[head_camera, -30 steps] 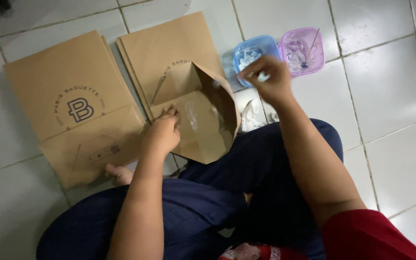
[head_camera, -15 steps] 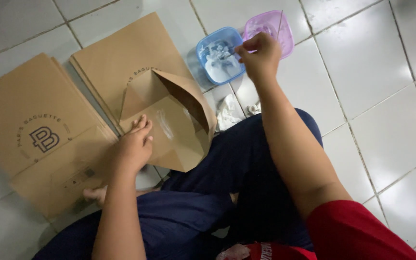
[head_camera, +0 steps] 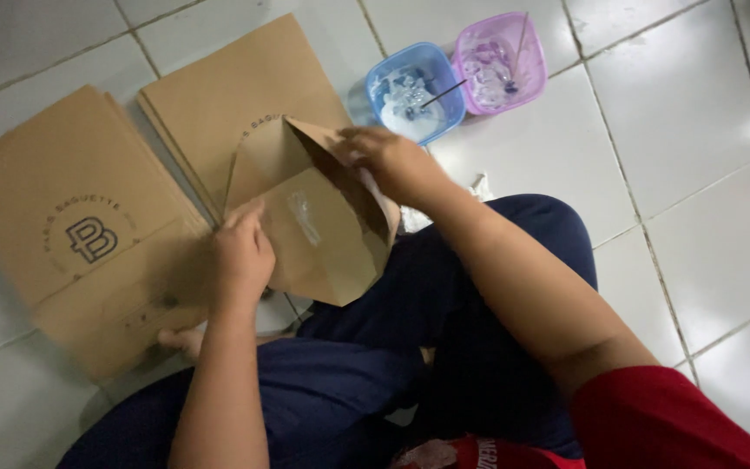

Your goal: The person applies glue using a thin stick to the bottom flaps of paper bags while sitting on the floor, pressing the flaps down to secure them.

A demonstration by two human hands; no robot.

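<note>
A half-folded brown paper bag rests on my lap and the tiled floor, its bottom flaps spread apart and a wet streak of glue on the inner panel. My left hand presses flat on the bag's left side and holds it down. My right hand rests on the bag's upper right flap, fingers curled over the edge. Beyond it stand a blue tub and a pink tub, both with white glue; a thin stick rests in each.
Two stacks of flat brown paper bags lie on the white tile floor to the left and behind the bag. A crumpled white rag sits by my right knee. My dark blue trousers fill the lower middle.
My right hand has come back from the blue tub to the bag's upper flap. The left hand kept pressing the bag. The view shifted slightly.
</note>
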